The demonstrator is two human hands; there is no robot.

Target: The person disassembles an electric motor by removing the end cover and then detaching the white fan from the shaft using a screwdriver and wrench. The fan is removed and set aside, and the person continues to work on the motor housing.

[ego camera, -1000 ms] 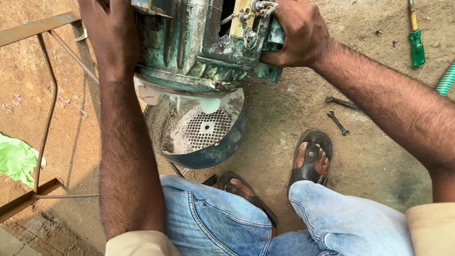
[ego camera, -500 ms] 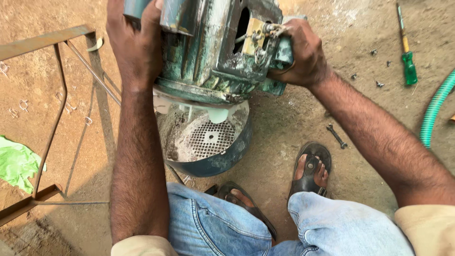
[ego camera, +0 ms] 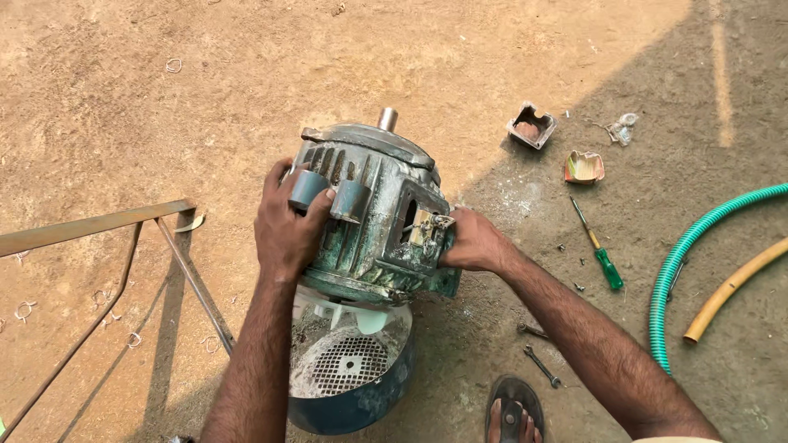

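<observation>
My left hand (ego camera: 287, 226) and right hand (ego camera: 474, 242) clamp opposite sides of the motor (ego camera: 369, 213), its shaft pointing away from me.

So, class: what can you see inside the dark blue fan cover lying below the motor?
Inside the fan cover shows a round perforated grille, dusty and pale. The motor and its white fan blades overlap the cover's upper part, so that stays hidden.
</observation>
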